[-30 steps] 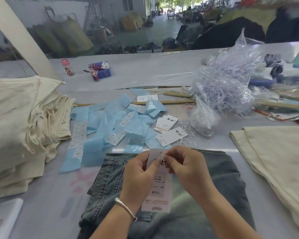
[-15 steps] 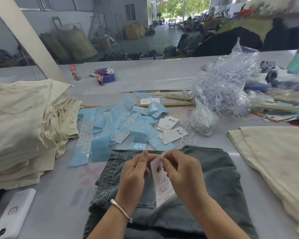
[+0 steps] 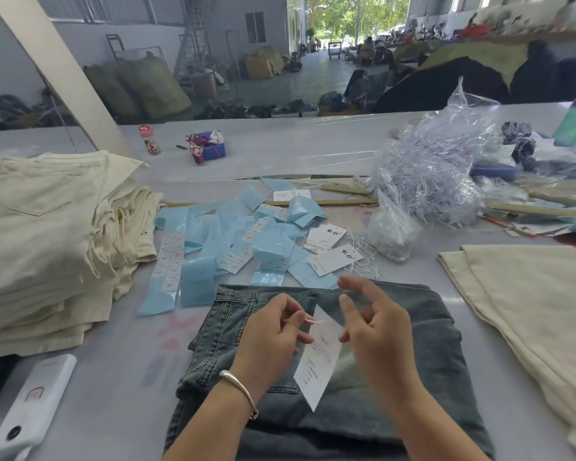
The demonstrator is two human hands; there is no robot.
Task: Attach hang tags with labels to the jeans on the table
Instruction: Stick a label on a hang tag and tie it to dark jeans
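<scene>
Folded grey-blue jeans (image 3: 389,407) lie on the table in front of me. Over them my left hand (image 3: 271,337) pinches the upper corner of a white hang tag (image 3: 318,364), which hangs tilted with its printed side up. My right hand (image 3: 378,331) hovers just right of the tag with its fingers spread and blurred, holding nothing. Two spare hang tags (image 3: 335,259) with white strings lie beyond the jeans. Blue backing strips with white labels (image 3: 213,251) are scattered left of them.
A tall stack of cream trousers (image 3: 47,247) fills the left side. More cream cloth (image 3: 529,314) lies at the right. A clear bag of plastic loops (image 3: 426,174) and a smaller bag (image 3: 393,231) sit behind. A white device (image 3: 34,404) lies near the front left edge.
My right hand has let go of the tag and spread its fingers. The tag now hangs lower and tilted from my left hand alone.
</scene>
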